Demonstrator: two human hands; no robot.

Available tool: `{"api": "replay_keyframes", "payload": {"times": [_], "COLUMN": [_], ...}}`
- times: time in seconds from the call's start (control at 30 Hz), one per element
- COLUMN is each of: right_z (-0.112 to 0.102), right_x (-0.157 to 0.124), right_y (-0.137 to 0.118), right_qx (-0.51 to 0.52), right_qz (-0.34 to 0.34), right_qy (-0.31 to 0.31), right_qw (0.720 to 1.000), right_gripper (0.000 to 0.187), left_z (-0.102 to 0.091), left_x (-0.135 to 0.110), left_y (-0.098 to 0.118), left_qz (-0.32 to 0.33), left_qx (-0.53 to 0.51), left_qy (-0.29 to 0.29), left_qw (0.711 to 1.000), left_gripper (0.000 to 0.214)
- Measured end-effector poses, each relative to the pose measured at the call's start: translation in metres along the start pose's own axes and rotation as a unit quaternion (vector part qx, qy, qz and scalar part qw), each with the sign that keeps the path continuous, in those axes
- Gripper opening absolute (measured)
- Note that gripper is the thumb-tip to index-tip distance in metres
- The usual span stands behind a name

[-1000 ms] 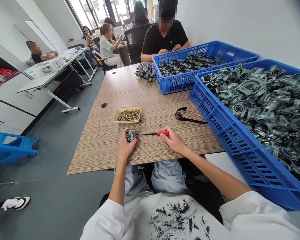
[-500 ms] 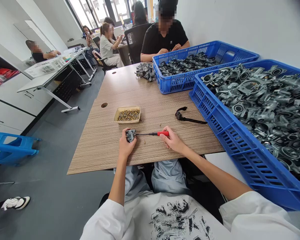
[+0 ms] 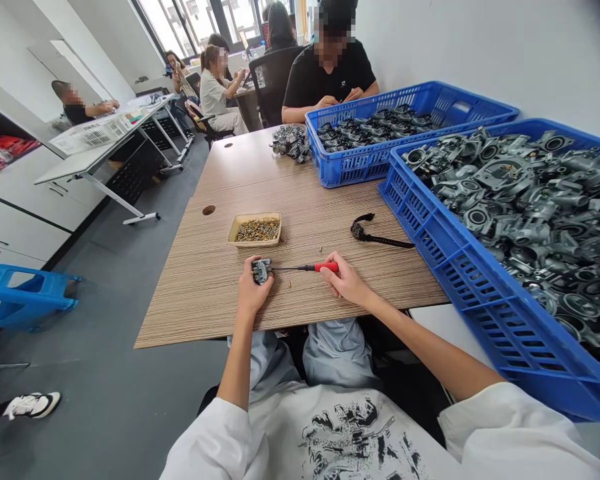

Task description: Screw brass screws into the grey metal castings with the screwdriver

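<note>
My left hand (image 3: 251, 288) is closed around a small grey metal part (image 3: 261, 270) that rests on the wooden table (image 3: 215, 293). My right hand (image 3: 344, 280) grips a red-handled screwdriver (image 3: 310, 267) lying nearly level, its thin shaft pointing left with the tip against the metal part. A small brass screw (image 3: 289, 283) lies on the table between my hands. Just beyond my left hand stands a shallow beige tray of brass screws (image 3: 256, 230).
Two blue crates full of grey metal parts stand at the right (image 3: 485, 293) and the far right (image 3: 380, 163). A black strap (image 3: 375, 235) lies by the near crate. A person in black sits across the table. A blue stool (image 3: 25, 293) stands on the floor at left.
</note>
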State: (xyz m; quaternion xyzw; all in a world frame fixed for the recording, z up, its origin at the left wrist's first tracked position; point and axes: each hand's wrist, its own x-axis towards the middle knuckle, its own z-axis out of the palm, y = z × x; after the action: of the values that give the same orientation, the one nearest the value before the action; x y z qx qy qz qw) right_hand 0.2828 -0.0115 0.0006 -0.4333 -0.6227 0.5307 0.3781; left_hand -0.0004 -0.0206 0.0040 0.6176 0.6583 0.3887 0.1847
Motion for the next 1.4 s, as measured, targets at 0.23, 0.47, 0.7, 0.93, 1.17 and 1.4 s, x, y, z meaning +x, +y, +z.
{"api": "replay_keyframes", "payload": {"times": [0.23,0.47,0.7,0.93,1.17,1.4], "right_z": [0.000,-0.001,0.000,-0.002,-0.001,-0.002], "right_x": [-0.002,-0.001,-0.001,-0.001,0.000,-0.002], "right_y": [-0.006,-0.005,-0.003,-0.002,0.002,-0.004], "right_qx": [0.002,0.010,-0.001,-0.002,-0.008,-0.004], "right_qz": [0.000,-0.002,-0.002,-0.005,-0.003,-0.006], "right_qy": [-0.001,-0.005,-0.001,-0.010,-0.014,-0.020], "right_qw": [1.000,1.000,1.000,1.000,1.000,1.000], "right_gripper": [0.030,0.030,0.028,0.030,0.029,0.032], "left_z": [0.000,-0.001,-0.001,-0.001,-0.001,-0.001], "left_x": [0.000,0.000,0.000,0.000,0.000,0.000], "left_y": [-0.001,0.000,0.001,0.002,0.001,0.001], "left_qz": [-0.001,-0.001,-0.003,-0.002,-0.003,-0.002], "left_qx": [0.002,-0.001,-0.005,-0.003,-0.002,0.000], "left_qy": [-0.001,-0.002,-0.002,-0.004,-0.003,-0.002], "left_qw": [1.000,1.000,1.000,1.000,1.000,1.000], "left_gripper": [0.047,0.046,0.047,0.047,0.047,0.047]}}
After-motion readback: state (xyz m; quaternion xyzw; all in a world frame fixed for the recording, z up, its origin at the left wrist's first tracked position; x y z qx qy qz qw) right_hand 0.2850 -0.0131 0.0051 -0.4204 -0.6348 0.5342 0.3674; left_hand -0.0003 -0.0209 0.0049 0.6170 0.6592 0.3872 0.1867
